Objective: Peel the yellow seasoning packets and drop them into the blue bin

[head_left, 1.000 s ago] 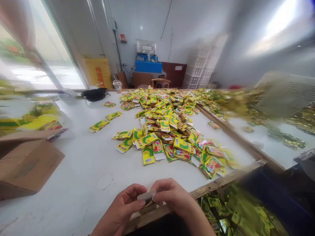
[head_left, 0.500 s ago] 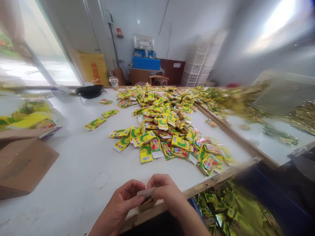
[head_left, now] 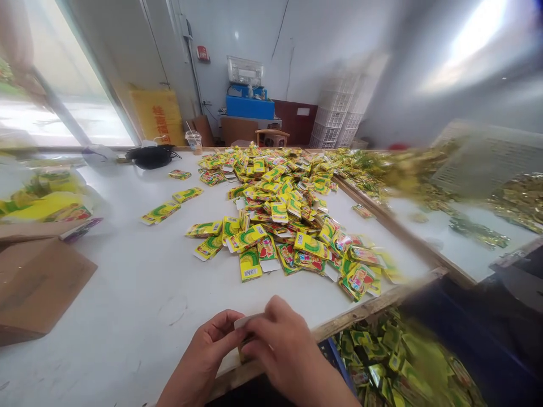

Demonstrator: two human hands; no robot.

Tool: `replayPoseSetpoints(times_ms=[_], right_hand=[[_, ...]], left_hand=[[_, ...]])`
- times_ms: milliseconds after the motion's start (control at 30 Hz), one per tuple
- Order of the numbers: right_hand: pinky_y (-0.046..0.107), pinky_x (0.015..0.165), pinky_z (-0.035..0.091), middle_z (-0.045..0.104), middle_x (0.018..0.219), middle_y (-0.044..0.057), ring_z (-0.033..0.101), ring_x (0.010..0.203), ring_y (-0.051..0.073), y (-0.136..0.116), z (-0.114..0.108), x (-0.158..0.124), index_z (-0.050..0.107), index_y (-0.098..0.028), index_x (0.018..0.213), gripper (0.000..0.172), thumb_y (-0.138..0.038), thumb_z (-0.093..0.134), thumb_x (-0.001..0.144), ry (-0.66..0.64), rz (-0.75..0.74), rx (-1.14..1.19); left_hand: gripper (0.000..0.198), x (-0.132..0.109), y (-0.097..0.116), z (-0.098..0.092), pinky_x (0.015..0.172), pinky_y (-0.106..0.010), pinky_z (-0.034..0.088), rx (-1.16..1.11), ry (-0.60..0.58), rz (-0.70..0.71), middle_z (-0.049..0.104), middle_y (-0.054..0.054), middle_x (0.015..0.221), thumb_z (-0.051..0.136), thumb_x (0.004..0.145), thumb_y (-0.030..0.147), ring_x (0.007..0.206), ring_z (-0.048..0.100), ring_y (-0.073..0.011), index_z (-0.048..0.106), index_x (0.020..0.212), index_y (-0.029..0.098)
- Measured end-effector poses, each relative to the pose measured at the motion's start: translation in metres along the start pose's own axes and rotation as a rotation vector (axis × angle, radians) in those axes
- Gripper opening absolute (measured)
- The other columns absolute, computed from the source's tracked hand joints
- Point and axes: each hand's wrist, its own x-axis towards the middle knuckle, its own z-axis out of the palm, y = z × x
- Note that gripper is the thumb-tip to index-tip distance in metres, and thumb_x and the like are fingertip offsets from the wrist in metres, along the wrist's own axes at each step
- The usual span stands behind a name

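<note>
Near the front edge of the white table, my left hand grips a small yellow box with its thumb on one side. The white flap at the top of that box sticks up between my hands. My right hand is closed over the box from the right, its fingers pressed on the flap and upper part, so most of the box is hidden. Beyond my hands lies a large heap of yellow and green printed boxes, with a few lying apart on the left.
A cardboard box stands at the left. Wooden edging borders the table. Below right, a blue bin holds more boxes. Shiny gold packets lie on the right table. A black item and plastic cup are at the back.
My right hand has moved left and over the top of the small box, now covering much of it. My left hand keeps its grip. The view has shifted slightly.
</note>
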Motion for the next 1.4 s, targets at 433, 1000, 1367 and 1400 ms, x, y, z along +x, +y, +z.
replayPoseSetpoints(times_ms=[433,1000,1367,1400], right_hand=[[0.028,0.06,0.039,0.06,0.079,0.001,0.057,0.068,0.017,0.01,0.012,-0.021,0.052,-0.023,0.09,0.005,-0.019,0.051,0.093,0.223,0.209,-0.042],[0.031,0.068,0.044,0.059,0.075,0.003,0.055,0.074,0.02,0.004,0.0,-0.028,0.058,-0.021,0.084,0.011,-0.018,0.051,0.093,0.344,0.075,0.141],[0.022,0.059,0.039,0.056,0.072,-0.002,0.051,0.068,0.014,0.016,0.004,-0.013,0.066,-0.019,0.083,0.015,-0.01,0.06,0.074,0.176,0.462,0.703],[0.023,0.06,0.04,0.058,0.073,-0.002,0.051,0.068,0.014,0.018,0.003,-0.011,0.069,-0.019,0.083,0.015,-0.01,0.06,0.074,0.156,0.435,0.722]], left_hand=[[0.025,-0.005,0.003,0.006,0.077,-0.029,0.04,0.154,0.062,-0.014,0.069,-0.002,0.081,0.074,0.073,0.043,0.084,0.057,-0.0227,0.07,0.083,0.02],[0.028,-0.005,-0.003,0.012,0.067,-0.026,0.039,0.147,0.076,0.003,0.067,0.0,0.07,0.077,0.07,0.045,0.073,0.056,-0.0189,0.072,0.079,0.02],[0.024,-0.008,-0.001,0.012,0.069,-0.026,0.043,0.163,0.034,-0.022,0.073,-0.002,0.078,0.077,0.071,0.043,0.079,0.061,-0.0208,0.073,0.082,0.022],[0.023,-0.006,-0.003,0.01,0.071,-0.027,0.045,0.151,0.039,0.001,0.074,-0.002,0.081,0.077,0.072,0.042,0.081,0.062,-0.0218,0.074,0.084,0.023]])
